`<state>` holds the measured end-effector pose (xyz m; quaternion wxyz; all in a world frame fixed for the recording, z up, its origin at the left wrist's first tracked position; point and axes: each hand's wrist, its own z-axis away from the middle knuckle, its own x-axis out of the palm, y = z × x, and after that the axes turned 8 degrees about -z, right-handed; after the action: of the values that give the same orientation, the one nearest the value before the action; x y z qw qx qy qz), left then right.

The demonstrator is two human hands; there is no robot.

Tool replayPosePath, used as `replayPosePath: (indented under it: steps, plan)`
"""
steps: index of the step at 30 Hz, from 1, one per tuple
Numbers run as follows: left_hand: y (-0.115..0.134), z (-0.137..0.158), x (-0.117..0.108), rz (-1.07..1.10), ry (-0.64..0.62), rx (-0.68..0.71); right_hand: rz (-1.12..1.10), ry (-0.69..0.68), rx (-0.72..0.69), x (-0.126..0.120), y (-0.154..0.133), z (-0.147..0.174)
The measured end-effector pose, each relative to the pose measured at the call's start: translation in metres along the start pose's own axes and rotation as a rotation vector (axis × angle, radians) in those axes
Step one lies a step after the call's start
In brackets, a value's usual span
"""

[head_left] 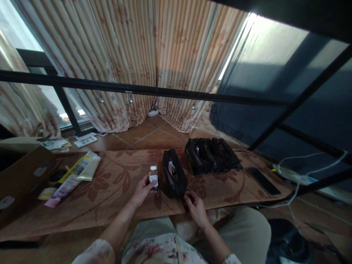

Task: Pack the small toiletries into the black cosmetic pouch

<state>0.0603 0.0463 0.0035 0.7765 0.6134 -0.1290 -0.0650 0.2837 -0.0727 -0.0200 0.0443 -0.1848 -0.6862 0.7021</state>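
Note:
My left hand (143, 190) is closed around a small brown bottle (153, 177) with a white cap and a printed label, upright over the cloth. Right of it lies a black pouch (173, 174), unzipped along the top, with some small items showing inside. The fingers of my right hand (195, 206) are bent at the pouch's near right corner and seem to pinch its edge. Farther right, several more black pouches (210, 154) stand packed side by side.
A patterned brown cloth (115, 190) covers the narrow table. At left are a cardboard box (24, 179), a cream tube (89, 168), a yellow packet (74, 167) and a pink tube (62, 190). A black phone (264, 181) lies at right. A dark metal rail (165, 90) crosses beyond the table.

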Motion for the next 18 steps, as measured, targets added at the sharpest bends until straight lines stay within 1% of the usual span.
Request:
replayPosePath:
  steps: [10,15,18]
  plan:
    - [-0.008,-0.003,-0.004,0.001,0.0,0.029,-0.064,-0.1,0.053,-0.006,0.003,-0.008]
    - [-0.007,-0.003,0.0,-0.037,0.041,0.051,-0.15,-0.233,0.128,-0.012,0.002,-0.014]
    - [-0.008,-0.002,0.004,-0.067,0.079,0.054,-0.171,-0.325,0.154,-0.02,0.002,-0.019]
